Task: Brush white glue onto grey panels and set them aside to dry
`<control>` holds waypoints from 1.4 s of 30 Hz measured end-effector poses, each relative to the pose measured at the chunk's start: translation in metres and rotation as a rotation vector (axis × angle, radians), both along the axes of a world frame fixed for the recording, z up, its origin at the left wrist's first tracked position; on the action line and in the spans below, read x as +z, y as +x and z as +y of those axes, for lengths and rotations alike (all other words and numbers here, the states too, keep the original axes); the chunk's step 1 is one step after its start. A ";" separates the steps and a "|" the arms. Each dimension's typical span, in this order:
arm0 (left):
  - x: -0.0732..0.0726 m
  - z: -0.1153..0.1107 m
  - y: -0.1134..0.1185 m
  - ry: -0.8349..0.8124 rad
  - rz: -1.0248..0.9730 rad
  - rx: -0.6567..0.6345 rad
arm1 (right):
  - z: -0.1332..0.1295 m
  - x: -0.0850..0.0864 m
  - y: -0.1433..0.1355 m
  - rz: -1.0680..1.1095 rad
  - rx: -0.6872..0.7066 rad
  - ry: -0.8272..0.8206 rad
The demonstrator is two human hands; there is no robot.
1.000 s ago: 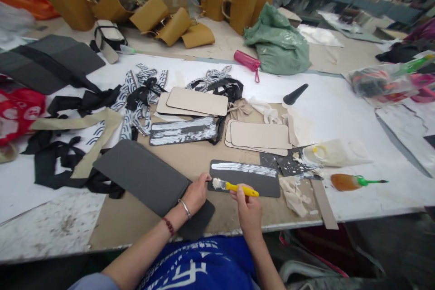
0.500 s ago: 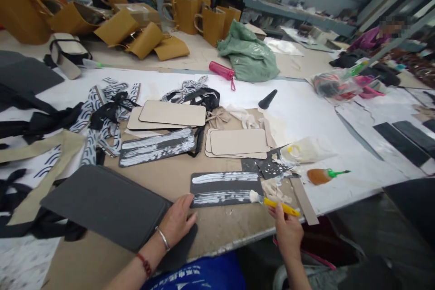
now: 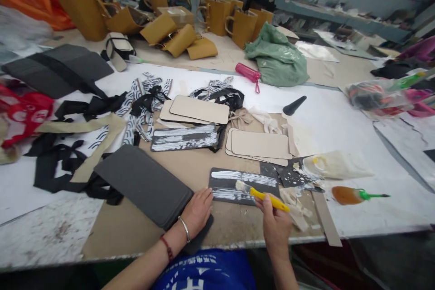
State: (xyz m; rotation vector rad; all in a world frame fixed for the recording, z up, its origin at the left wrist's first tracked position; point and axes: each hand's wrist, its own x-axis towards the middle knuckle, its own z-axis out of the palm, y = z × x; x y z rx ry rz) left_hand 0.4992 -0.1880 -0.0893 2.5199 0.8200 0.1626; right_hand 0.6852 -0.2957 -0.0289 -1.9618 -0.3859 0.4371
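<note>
The desk (image 3: 44,231), partly covered by white sheeting and brown board, carries everything around the near panel (image 3: 220,182), a dark rectangle with two white streaked bands. The green bag (image 3: 277,56) lies beyond the near panel and to its right. A dark grey stack (image 3: 142,186) lies slantwise to the left of the near panel, and a milky bag (image 3: 340,164) lies to its right and slightly beyond it. The near panel itself lies flat on the brown board, close to the person. Just beyond it, to the left, is the far panel (image 3: 197,136), coated with rough white strokes; the beige pile (image 3: 261,145) lies beyond it and to the right.

The left hand (image 3: 197,213) is at the near panel's left end, its grip apart, fingers extended and fingertips at the edge. The right hand (image 3: 277,226) is at the panel's lower right, its grip clamped on the yellow handle of the brush (image 3: 258,194). The bristles are over the lower band; whether they touch it cannot be told. The amber bottle (image 3: 346,195) lies well to the near panel's right.
</note>
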 end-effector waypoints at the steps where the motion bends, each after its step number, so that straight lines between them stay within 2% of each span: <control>1: 0.002 -0.001 0.001 -0.010 0.006 0.014 | 0.012 -0.003 -0.012 0.049 0.033 0.041; 4: 0.011 -0.002 0.002 -0.039 0.031 0.041 | 0.041 -0.014 -0.041 0.094 0.165 0.118; 6: 0.016 -0.001 0.003 -0.058 0.040 0.036 | 0.047 -0.020 -0.046 0.008 0.249 0.091; 8: 0.021 0.000 0.003 -0.064 0.041 0.026 | 0.042 -0.023 -0.038 -0.133 0.258 0.025; 12: 0.023 0.001 0.002 -0.052 0.059 0.018 | 0.025 -0.019 -0.010 -0.318 0.147 -0.095; 14: 0.023 0.000 0.003 -0.046 0.061 0.024 | 0.029 -0.018 -0.009 -0.284 0.148 -0.076; 16: 0.021 -0.001 0.003 -0.036 0.052 0.030 | 0.043 -0.020 -0.019 -0.183 0.193 -0.007; 19: 0.015 -0.002 0.003 -0.008 0.063 0.025 | 0.069 -0.029 -0.035 -0.084 0.238 0.042; 21: 0.009 -0.003 0.001 0.015 0.074 0.016 | 0.074 -0.035 -0.030 -0.087 0.223 0.021; 23: 0.003 -0.004 0.000 0.040 0.059 0.015 | 0.062 -0.039 -0.010 -0.126 0.172 -0.013; 26: -0.005 -0.006 -0.002 0.077 0.031 0.023 | 0.019 -0.039 0.040 -0.225 0.049 -0.098; 29: -0.008 -0.007 -0.001 0.103 0.043 0.020 | -0.027 -0.029 0.085 -0.325 -0.078 -0.249; 32: -0.007 -0.007 0.000 0.119 0.073 0.022 | -0.052 -0.017 0.106 -0.463 -0.124 -0.373; 34: -0.005 -0.007 0.001 0.119 0.081 0.024 | -0.056 -0.011 0.103 -0.608 -0.076 -0.358; 37: -0.004 -0.008 0.002 0.099 0.066 0.035 | -0.050 -0.009 0.078 -0.785 0.118 -0.254; 40: -0.004 -0.011 0.004 0.068 0.047 0.077 | -0.041 -0.009 0.043 -0.805 0.306 -0.189; 42: -0.006 -0.012 0.005 0.034 0.011 0.115 | -0.037 -0.006 0.026 -0.770 0.371 -0.136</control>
